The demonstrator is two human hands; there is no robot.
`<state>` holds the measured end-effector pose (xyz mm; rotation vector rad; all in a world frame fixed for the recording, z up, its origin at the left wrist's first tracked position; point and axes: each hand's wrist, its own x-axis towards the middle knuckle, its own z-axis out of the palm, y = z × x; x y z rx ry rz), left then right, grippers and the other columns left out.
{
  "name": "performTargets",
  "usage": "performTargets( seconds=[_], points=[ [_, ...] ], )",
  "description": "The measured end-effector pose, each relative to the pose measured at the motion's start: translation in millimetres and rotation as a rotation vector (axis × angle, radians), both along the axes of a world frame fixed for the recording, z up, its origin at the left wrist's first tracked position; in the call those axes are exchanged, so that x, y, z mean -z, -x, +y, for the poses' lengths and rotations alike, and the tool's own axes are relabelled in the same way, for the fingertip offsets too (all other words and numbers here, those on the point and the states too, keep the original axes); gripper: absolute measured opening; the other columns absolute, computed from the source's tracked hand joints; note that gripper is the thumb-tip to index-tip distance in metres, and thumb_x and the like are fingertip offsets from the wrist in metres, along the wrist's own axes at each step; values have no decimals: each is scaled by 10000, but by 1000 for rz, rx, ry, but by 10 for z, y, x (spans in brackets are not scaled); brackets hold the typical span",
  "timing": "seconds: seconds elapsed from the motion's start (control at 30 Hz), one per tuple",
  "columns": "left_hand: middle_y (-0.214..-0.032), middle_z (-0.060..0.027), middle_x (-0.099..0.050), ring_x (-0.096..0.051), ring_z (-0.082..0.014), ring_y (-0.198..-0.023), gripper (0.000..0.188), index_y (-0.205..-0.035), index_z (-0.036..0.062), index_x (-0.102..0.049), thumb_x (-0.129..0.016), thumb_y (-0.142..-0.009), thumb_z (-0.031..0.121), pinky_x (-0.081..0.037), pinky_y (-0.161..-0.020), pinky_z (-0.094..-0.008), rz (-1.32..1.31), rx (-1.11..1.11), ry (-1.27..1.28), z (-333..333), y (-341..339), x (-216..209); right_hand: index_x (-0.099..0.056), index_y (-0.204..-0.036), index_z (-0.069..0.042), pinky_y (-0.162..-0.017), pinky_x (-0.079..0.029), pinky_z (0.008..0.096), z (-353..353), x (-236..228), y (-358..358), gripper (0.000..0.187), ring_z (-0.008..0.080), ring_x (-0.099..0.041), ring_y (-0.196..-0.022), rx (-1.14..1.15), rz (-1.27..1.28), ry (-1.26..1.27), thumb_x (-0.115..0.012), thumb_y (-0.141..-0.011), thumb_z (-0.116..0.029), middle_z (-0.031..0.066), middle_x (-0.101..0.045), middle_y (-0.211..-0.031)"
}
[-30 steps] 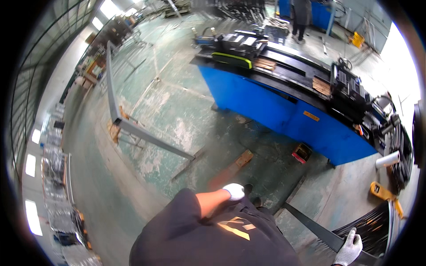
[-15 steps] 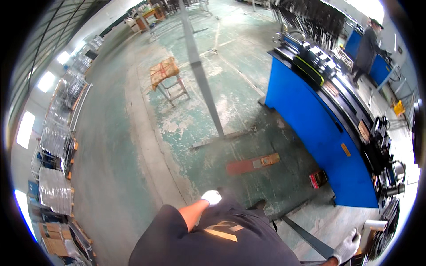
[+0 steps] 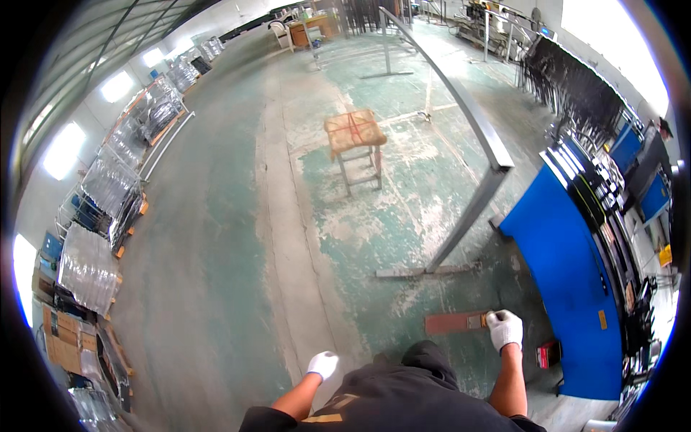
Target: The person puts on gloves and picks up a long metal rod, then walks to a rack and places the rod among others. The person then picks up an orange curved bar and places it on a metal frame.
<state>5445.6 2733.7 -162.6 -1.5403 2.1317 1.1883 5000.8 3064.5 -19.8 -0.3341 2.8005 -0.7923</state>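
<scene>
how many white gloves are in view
2: one on the left hand, one on the right hand, left of the blue machine. Any on the co-worker are too unclear to tell.

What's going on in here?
A person has the left hand and right hand apart, both gloved in white; neither clearly holds anything. From above, the right one shows in front of a reddish board on the floor. A stool and metal frame stand ahead, with a blue machine to the right.
</scene>
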Motion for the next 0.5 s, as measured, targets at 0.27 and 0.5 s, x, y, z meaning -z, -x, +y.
performTargets(
  seconds=[0.27, 0.5],
  points=[
    [-1163, -211, -776, -721, -391, -1148, 396, -1118, 61, -804, -659, -946, 387, -562, -990, -466, 0, -278, 47, -1680, -56, 130, -816, -1126, -56, -976, -574, 440, -2001, 792, 448, 484, 384, -732, -1124, -217, -376, -343, -702, -925, -482, 206, -776, -1133],
    [-1081, -161, -810, -770, -268, -1025, 374, -1123, 35, -807, -663, -941, 329, -577, -942, -396, 205, -398, -88, -2754, 474, -214, -820, -1147, -140, -970, -572, 478, -4879, 897, 961, 468, 405, -729, -1098, -673, -300, -319, -619, -941, -509, 197, -777, -1112]
  ],
)
